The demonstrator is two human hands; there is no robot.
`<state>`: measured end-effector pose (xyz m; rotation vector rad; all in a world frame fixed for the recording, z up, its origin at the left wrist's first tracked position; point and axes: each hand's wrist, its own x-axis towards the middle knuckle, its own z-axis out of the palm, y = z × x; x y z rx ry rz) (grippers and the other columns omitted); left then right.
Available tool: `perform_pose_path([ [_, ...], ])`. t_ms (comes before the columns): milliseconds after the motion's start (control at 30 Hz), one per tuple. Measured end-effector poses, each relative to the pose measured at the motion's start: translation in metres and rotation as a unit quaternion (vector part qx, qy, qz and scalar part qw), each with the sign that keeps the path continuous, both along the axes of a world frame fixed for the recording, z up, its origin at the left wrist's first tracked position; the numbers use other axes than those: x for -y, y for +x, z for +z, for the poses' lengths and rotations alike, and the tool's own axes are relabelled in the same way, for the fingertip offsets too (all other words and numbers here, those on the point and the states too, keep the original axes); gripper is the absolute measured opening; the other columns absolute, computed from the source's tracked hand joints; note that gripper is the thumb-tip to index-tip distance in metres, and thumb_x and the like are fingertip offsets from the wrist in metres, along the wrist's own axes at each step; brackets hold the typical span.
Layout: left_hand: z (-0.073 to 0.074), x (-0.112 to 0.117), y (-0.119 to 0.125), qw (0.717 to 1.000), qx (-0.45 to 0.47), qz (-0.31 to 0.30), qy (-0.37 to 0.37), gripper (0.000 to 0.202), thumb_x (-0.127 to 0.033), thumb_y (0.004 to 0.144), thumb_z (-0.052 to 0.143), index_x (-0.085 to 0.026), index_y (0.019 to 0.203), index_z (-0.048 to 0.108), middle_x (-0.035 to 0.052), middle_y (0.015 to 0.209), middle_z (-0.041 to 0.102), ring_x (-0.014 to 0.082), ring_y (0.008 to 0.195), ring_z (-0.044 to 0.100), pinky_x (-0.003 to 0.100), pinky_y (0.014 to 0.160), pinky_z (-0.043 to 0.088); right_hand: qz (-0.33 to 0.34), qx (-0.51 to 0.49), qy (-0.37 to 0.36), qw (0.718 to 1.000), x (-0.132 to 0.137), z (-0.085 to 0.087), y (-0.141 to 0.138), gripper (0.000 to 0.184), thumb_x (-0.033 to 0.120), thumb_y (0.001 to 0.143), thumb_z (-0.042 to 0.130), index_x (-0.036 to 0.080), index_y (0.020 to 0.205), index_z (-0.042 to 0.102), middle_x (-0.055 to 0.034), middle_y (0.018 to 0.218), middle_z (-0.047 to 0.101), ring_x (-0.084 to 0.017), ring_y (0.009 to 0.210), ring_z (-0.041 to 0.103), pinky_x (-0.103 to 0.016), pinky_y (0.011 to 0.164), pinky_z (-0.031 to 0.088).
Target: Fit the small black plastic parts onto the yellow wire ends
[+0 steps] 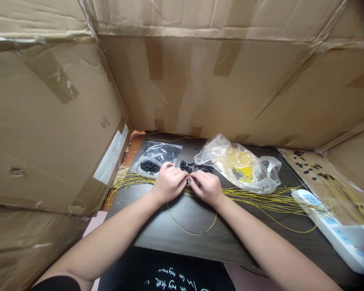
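My left hand (169,182) and my right hand (206,186) meet fingertip to fingertip over the dark table (170,238). Both are pinched closed on a thin yellow wire (191,232) that loops down toward me beneath them. A small dark piece seems to sit between the fingertips, too small to name. Just beyond the fingers lies a loose pile of small black parts (186,166). A bundle of yellow wires (261,198) stretches across the table under and beside my hands.
A clear bag of black parts (157,155) lies at the back left. A crumpled plastic bag with yellow pieces (241,163) sits at the back right. A white power strip (336,228) lies at the right edge. Cardboard walls (48,121) enclose the table.
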<state>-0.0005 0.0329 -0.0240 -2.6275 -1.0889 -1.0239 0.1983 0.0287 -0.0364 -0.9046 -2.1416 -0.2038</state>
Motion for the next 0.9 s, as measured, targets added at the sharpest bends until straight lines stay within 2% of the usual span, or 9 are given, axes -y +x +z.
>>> perform_pose_path([
  [267,-0.001,-0.001,0.002,1.0,-0.008,-0.006,0.012,0.018,-0.021,0.096,0.052,-0.021,0.085,0.067,0.0029,0.078,0.071,0.0177,0.075,0.063,0.043,0.099,0.04,-0.017,0.051,0.038,0.998,0.002,0.001,-0.002,0.012,0.019,0.095,0.057,0.017,0.088,0.066,-0.0042,0.075,0.069,-0.015,0.064,0.06,-0.029,0.065,0.041],
  [467,-0.001,-0.001,0.002,0.999,0.008,-0.01,0.03,0.015,-0.02,0.094,0.055,-0.02,0.084,0.066,0.0018,0.075,0.07,0.0167,0.072,0.063,0.043,0.098,0.042,-0.036,0.088,0.064,0.993,0.002,0.005,-0.004,0.021,0.02,0.097,0.053,0.017,0.081,0.066,-0.0033,0.07,0.068,-0.014,0.061,0.058,-0.029,0.063,0.038],
  [533,-0.001,-0.001,0.0,0.999,0.018,-0.006,0.04,0.013,-0.02,0.094,0.056,-0.02,0.084,0.065,0.001,0.075,0.07,0.0159,0.071,0.063,0.042,0.098,0.042,-0.059,0.096,0.033,0.993,0.007,0.01,-0.008,0.024,0.021,0.099,0.051,0.017,0.081,0.067,-0.0037,0.07,0.068,-0.014,0.061,0.059,-0.029,0.063,0.039],
  [600,-0.001,-0.002,-0.002,0.998,0.029,-0.003,0.047,0.012,-0.019,0.093,0.057,-0.02,0.084,0.065,0.0002,0.074,0.07,0.0151,0.07,0.062,0.041,0.098,0.043,-0.09,0.092,-0.032,0.991,0.016,0.017,-0.016,0.024,0.022,0.099,0.05,0.017,0.085,0.069,-0.0045,0.074,0.071,-0.015,0.064,0.062,-0.028,0.063,0.04],
  [733,0.002,-0.004,-0.005,0.997,0.052,-0.006,0.054,0.011,-0.017,0.093,0.057,-0.019,0.083,0.062,-0.0004,0.076,0.071,0.0146,0.07,0.063,0.041,0.097,0.044,-0.102,0.051,-0.171,0.979,0.033,0.033,-0.028,0.022,0.021,0.096,0.052,0.018,0.107,0.071,-0.0053,0.095,0.076,-0.018,0.079,0.071,-0.027,0.069,0.047],
  [833,0.003,-0.004,-0.005,0.996,0.071,-0.016,0.049,0.008,-0.016,0.092,0.059,-0.02,0.086,0.063,-0.0005,0.079,0.073,0.0149,0.071,0.065,0.042,0.098,0.044,-0.074,0.042,-0.226,0.97,0.028,0.043,-0.017,0.028,0.023,0.097,0.051,0.021,0.116,0.071,-0.0043,0.108,0.077,-0.019,0.091,0.073,-0.029,0.08,0.052],
  [900,0.003,-0.003,-0.005,0.996,0.08,-0.024,0.043,0.006,-0.015,0.091,0.061,-0.02,0.089,0.063,-0.0008,0.081,0.074,0.0147,0.072,0.066,0.041,0.099,0.043,-0.098,0.05,-0.236,0.965,0.015,0.047,0.005,0.027,0.025,0.097,0.051,0.023,0.113,0.073,-0.0038,0.111,0.076,-0.02,0.095,0.072,-0.031,0.085,0.053],
])
